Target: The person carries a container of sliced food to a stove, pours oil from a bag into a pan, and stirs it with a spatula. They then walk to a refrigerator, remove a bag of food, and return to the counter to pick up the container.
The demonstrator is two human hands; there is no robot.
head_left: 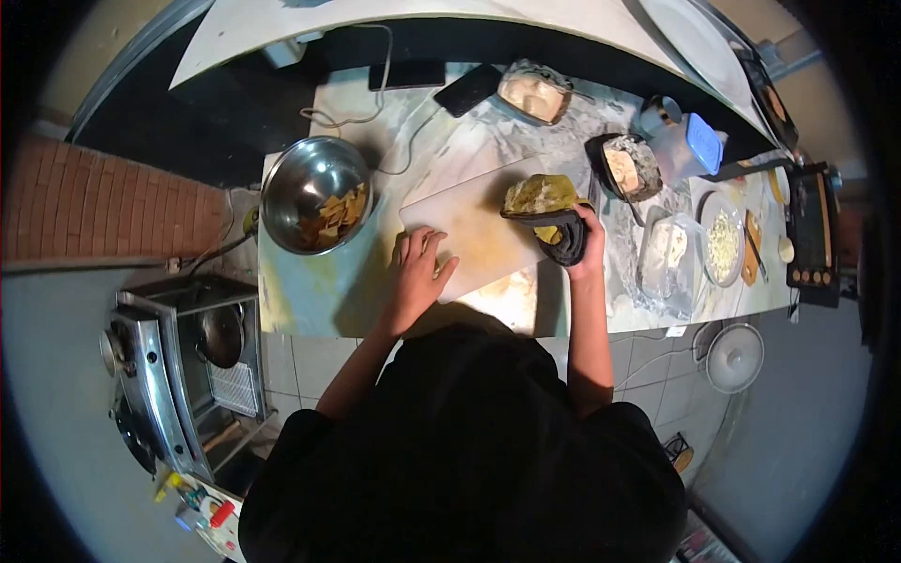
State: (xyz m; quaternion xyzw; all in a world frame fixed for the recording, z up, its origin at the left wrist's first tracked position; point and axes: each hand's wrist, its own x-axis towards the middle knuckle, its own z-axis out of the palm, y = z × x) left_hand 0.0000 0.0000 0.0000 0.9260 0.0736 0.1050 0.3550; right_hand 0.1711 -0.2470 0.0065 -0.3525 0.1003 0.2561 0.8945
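My left hand (421,272) lies palm down at the left edge of a white cutting board (469,233), fingers spread, with nothing in it. At the board's right side my right hand (588,246) grips a dark container (566,236), tilted, with yellowish-green food (542,195) at its top. Yellowish stains mark the middle of the board. To the left stands a steel bowl (317,169) with brown and yellow cut pieces (338,218) in it.
Behind the board are two dark phones (467,90) and a tub of pale food (535,97). On the right are a patterned container (631,169), a blue-lidded container (704,145), a plastic bag (669,258) and a plate of chopped white pieces (723,242). A cable crosses the back left.
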